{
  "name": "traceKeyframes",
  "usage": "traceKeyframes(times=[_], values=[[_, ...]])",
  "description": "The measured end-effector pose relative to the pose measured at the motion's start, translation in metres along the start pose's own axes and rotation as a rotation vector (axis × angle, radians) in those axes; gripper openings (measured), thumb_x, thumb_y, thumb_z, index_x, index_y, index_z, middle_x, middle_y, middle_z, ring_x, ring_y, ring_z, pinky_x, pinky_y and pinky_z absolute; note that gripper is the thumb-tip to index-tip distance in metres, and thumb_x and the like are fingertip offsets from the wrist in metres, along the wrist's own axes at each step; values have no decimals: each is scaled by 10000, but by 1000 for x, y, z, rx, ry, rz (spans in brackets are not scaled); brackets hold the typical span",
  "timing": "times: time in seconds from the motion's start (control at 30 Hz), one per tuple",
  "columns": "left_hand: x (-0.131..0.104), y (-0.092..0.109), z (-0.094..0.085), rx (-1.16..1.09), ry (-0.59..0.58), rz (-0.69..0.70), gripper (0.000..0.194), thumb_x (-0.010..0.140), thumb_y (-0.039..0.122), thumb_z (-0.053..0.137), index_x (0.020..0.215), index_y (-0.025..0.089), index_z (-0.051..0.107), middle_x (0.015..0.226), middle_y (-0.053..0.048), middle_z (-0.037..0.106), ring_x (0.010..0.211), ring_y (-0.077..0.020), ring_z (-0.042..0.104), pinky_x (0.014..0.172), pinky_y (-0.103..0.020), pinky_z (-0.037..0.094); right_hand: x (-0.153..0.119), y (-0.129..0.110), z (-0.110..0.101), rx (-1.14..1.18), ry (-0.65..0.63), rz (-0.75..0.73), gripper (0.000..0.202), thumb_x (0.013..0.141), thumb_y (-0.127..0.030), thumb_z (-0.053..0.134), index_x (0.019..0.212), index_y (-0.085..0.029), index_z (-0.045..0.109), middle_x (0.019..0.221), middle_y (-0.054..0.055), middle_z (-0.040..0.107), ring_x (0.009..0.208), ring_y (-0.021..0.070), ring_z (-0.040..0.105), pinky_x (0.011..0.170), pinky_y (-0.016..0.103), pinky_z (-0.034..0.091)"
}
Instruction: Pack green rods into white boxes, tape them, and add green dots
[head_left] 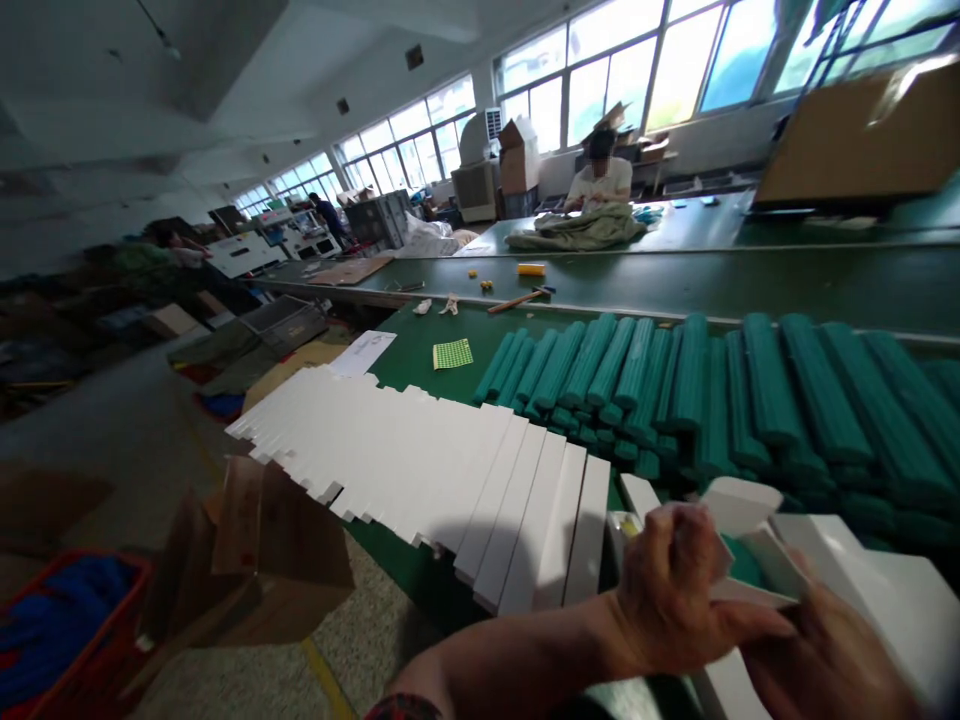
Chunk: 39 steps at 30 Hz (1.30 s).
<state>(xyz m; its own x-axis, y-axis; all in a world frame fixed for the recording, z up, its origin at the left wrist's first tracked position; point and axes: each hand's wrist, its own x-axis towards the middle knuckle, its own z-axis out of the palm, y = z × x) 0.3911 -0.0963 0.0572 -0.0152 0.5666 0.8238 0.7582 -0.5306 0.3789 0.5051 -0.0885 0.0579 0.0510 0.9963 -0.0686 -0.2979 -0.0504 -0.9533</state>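
Observation:
At the lower right, my left hand (671, 590) is closed on the open end of a white box (750, 520), near its flaps. My right hand (832, 650), blurred at the frame's edge, holds the same box from the other side. Something green (742, 562) shows inside the box opening. To the left lies a long overlapping row of white boxes (405, 440). Beyond my hands, green ribbed rolls (690, 380) are stacked on the green table. More white cardboard (885, 580) lies to the right of my right hand.
A green and yellow sticker sheet (452, 354) and a white paper (365, 352) lie on the table. A hammer (517, 300) rests farther back. An open carton (277, 550) and a red basket (82, 620) stand at lower left. A person (600, 180) sits across the tables.

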Motion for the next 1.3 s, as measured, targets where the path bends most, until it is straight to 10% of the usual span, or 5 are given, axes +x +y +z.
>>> traceKeyframes(times=[0.37, 0.53, 0.83, 1.03, 1.3], values=[[31, 17, -33, -579, -82, -528, 283, 989, 311, 356, 933, 186, 604, 992, -66, 558, 997, -183, 572, 909, -345, 487, 0, -60, 53, 54, -24, -67, 167, 762, -302, 622, 888, -204, 672, 889, 21, 674, 849, 190, 606, 764, 282, 481], [33, 18, -31, -625, -13, -614, 352, 961, 349, 403, 1270, 184, 435, 1198, -107, 529, 1119, -204, 558, 973, -355, 468, -1, -59, 61, 47, -15, -75, 157, 738, -261, 614, 877, -202, 660, 852, 18, 659, 808, 190, 580, 774, 306, 468], [45, -1, -56, -294, -147, -71, 337, 956, 336, 384, 1178, 142, 546, 1187, -168, 581, 1117, -253, 573, 922, -434, 514, 2, -39, 55, 116, -21, -291, 258, 847, -284, 478, 864, -187, 717, 1001, 79, 675, 1032, 255, 592, 950, 397, 450], [57, -15, -72, -78, -286, -29, 420, 902, 220, 465, 1310, 124, 463, 1217, -170, 610, 1147, -246, 588, 969, -427, 521, -10, -23, 43, -275, -331, -264, 538, 829, -347, 556, 1341, -203, 479, 1278, 105, 598, 1131, 288, 583, 968, 436, 476], [76, -19, -94, -113, -468, -12, 354, 937, 182, 404, 1239, 114, 574, 1139, -146, 650, 1105, -224, 609, 968, -380, 517, -13, -19, 49, -657, -322, -451, 548, 878, -382, 542, 1358, -178, 374, 1186, 165, 608, 1021, 287, 626, 829, 420, 534]])
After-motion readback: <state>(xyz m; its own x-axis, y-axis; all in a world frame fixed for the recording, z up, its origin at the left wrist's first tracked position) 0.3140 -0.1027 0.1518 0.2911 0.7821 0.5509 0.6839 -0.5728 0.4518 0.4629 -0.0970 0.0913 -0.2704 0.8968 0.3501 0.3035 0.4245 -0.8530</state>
